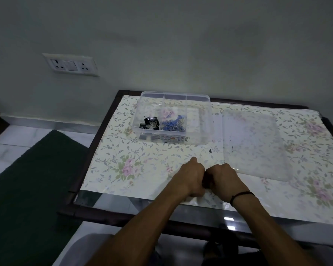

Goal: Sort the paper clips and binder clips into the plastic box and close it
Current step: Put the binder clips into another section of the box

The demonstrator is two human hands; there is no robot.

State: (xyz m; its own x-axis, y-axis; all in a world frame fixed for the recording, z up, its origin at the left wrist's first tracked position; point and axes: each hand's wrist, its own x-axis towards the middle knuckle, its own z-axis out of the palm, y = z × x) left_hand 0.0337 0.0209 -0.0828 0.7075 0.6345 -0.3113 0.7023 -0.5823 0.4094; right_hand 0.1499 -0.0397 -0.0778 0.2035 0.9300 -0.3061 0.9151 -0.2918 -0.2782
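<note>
Both hands sit knuckle to knuckle at the near middle of the desk (108, 120), the left hand (190, 178) and the right hand (222, 179) each curled into a loose fist with the fingers tucked under; whether either one holds a clip I cannot tell, since the palms face down and away from the camera. The plastic box (200, 120) stands open straight ahead of the hands and slightly to their left, toward the far edge near the wall, well apart from both fists. Black binder clips (150, 123) lie in its left compartment and a heap of blue paper clips (172, 124) in the one beside it; a few more small items seem to lie along the near wall of the box, too blurred to name. The clear lid (258, 146) lies flat on the floral desk cover to the right of the box, its near corner just beside the right hand, with its long axis running away from the person. That is the relation the closing step turns on: the lid lies right of and forward from the right hand, which is plainly the nearer one, while the box is a farther reach ahead. Sorting looks largely done, and the lid likely has to be lifted leftward onto the box.
</note>
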